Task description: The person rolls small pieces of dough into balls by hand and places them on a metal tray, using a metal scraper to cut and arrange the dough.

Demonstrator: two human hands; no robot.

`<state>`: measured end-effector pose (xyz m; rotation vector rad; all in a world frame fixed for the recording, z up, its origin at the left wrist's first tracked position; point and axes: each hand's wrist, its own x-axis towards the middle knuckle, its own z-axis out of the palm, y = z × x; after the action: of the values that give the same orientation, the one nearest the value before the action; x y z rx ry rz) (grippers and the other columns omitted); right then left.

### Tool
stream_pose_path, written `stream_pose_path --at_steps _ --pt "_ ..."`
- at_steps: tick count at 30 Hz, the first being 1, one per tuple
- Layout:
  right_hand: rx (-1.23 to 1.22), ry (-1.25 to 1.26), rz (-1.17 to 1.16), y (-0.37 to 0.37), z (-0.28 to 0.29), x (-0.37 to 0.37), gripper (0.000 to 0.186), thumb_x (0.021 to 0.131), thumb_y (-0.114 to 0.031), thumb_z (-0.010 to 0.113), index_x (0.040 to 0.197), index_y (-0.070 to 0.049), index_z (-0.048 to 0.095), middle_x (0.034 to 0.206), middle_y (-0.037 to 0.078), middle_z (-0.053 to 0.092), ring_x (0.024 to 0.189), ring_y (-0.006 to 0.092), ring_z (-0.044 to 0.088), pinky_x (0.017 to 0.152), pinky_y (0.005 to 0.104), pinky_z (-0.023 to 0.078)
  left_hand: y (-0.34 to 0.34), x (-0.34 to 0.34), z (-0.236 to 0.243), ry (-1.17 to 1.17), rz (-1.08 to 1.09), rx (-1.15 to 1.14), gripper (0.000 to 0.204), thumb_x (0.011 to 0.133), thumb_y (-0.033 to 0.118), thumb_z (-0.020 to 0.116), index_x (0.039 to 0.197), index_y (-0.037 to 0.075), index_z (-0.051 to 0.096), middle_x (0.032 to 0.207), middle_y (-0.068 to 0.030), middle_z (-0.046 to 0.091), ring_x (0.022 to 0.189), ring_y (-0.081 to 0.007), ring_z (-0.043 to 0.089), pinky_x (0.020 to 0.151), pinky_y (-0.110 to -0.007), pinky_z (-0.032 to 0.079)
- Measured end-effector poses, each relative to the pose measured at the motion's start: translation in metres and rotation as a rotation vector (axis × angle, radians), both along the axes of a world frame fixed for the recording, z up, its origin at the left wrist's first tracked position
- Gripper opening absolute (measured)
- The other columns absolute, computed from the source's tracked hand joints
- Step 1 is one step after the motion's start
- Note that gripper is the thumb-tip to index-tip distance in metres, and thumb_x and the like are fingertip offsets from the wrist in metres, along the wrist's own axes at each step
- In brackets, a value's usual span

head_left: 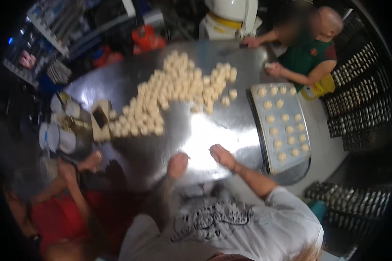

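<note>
Over the near edge of the shiny metal table (pixel 191 148), my left hand (pixel 177 165) is closed, its fingers curled in. My right hand (pixel 222 155) is closed as well, a short gap away. Whatever either hand may hold is hidden by glare and blur. Beyond them lies a large heap of pale dough pieces (pixel 178 82), touching neither hand. Two single dough pieces (pixel 225 101) sit at the heap's right side.
A baking tray (pixel 260 126) with shaped dough pieces stands at the table's right. A dark-filled container (pixel 100 117) and white buckets (pixel 67 141) are left. A co-worker in green (pixel 309 56) works far right; one in red (pixel 59 222) works near left. Tray racks (pixel 353 95) line the right.
</note>
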<state>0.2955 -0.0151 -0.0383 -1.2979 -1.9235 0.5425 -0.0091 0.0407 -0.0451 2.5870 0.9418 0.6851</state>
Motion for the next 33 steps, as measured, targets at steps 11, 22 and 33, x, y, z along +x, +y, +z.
stream_pose_path --at_steps 11,22,33 --pt "-0.09 -0.035 -0.121 0.006 0.05 -0.019 0.024 0.089 -0.001 0.072 0.111 -0.012 0.074 0.107 0.009 0.066 0.097 0.0324 0.068 0.086 0.0443 0.06 0.007 0.01 0.032 -0.02 0.131 -0.188 0.015 0.09 0.004 0.068 0.098 0.012 0.077 0.11 -0.0048 0.07 0.099 -0.0261 0.07 0.084 -0.043 0.054" --pt "-0.121 0.216 -0.675 0.036 0.069 -0.017 0.054 0.091 -0.023 0.083 0.132 0.006 0.062 0.124 0.025 0.061 0.115 0.0405 0.06 0.102 0.047 0.05 0.0 0.048 0.046 -0.355 0.558 -0.395 0.028 0.097 0.015 0.072 0.123 0.007 0.069 0.126 -0.0158 0.064 0.119 -0.0359 0.063 0.104 -0.047 0.051" --pt "-0.511 0.034 -0.166 0.022 0.076 0.08 0.021 0.086 -0.021 0.073 0.081 -0.002 0.064 0.082 0.015 0.074 0.076 0.0309 0.071 0.074 0.0411 0.056 -0.04 0.128 0.05 -0.187 0.353 -0.259 0.067 0.088 0.024 0.085 0.148 0.009 0.058 0.137 -0.0176 0.066 0.128 -0.0362 0.063 0.108 -0.046 0.049"
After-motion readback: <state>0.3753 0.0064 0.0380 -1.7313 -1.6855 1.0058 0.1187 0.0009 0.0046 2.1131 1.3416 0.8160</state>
